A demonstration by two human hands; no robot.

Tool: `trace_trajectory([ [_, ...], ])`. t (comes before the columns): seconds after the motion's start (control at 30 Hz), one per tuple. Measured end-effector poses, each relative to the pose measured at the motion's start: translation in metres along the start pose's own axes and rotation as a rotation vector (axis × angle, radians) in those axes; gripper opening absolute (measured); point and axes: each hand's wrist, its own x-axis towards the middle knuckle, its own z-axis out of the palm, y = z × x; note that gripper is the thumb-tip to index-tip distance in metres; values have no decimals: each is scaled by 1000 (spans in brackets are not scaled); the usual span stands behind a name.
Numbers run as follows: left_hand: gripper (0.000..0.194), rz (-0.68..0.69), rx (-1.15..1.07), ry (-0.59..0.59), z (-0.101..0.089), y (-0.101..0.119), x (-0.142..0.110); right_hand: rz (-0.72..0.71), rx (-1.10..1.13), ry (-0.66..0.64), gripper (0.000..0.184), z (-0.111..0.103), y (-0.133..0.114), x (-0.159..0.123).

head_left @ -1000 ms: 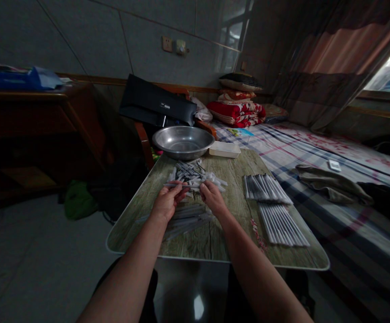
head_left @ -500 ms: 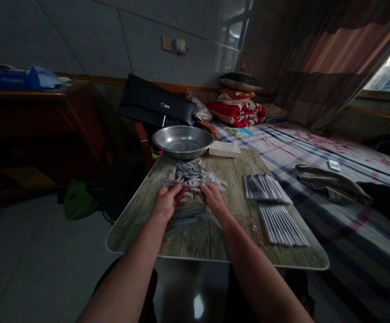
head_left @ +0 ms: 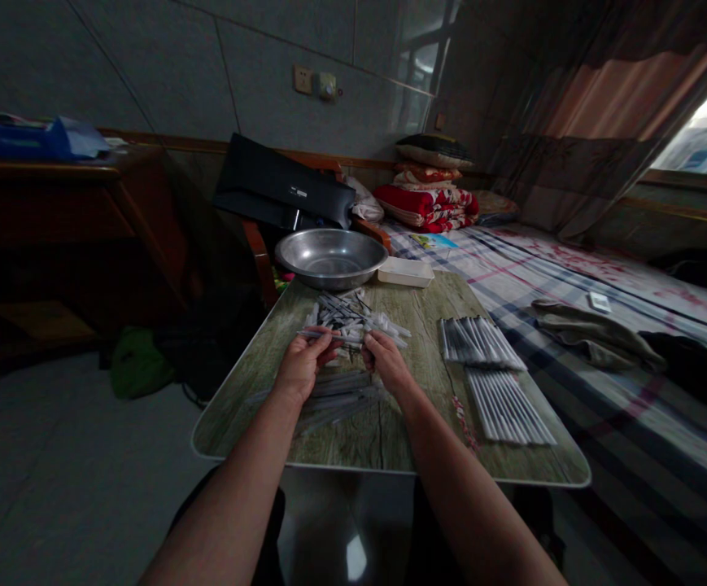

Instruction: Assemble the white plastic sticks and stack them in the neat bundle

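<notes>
My left hand (head_left: pixel 300 366) pinches a thin clear tube (head_left: pixel 322 334) that lies level across its fingertips. My right hand (head_left: pixel 388 363) is closed at the tube's right end, its fingertips pressed on a small piece I cannot make out. Just beyond both hands lies a loose heap of small grey and white pen parts (head_left: pixel 353 317). Under my wrists rests a bundle of clear tubes (head_left: pixel 338 397). All of this sits on a wood-patterned folding table (head_left: pixel 390 435).
Two neat rows of finished white sticks (head_left: pixel 493 374) lie on the table's right side. A steel basin (head_left: pixel 331 257) and a white tray (head_left: pixel 406 272) stand at the far edge. A bed with a checked sheet (head_left: pixel 573 277) runs along the right; a wooden desk (head_left: pixel 54 212) stands left.
Both hands stay nearly where they were, with only small finger movement at the tube's right end. The view has shifted slightly to the right.
</notes>
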Motion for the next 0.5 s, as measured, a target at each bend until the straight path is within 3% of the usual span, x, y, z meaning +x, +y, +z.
trace_trajectory([
  [0.23,24,3,-42,53,-2,-2,1,12,-30,-24,35,0,-4,-2],
  [0.3,21,13,-92,91,-4,0,2,-81,-114,124,31,-6,-5,0],
  [0.4,16,48,-157,143,-9,4,5,-241,-314,479,21,-21,-4,6],
  [0.43,16,54,-169,152,-10,6,6,-263,-389,552,18,-26,-3,8],
  [0.5,17,56,-178,143,-13,9,7,-243,-550,561,16,-35,0,12],
])
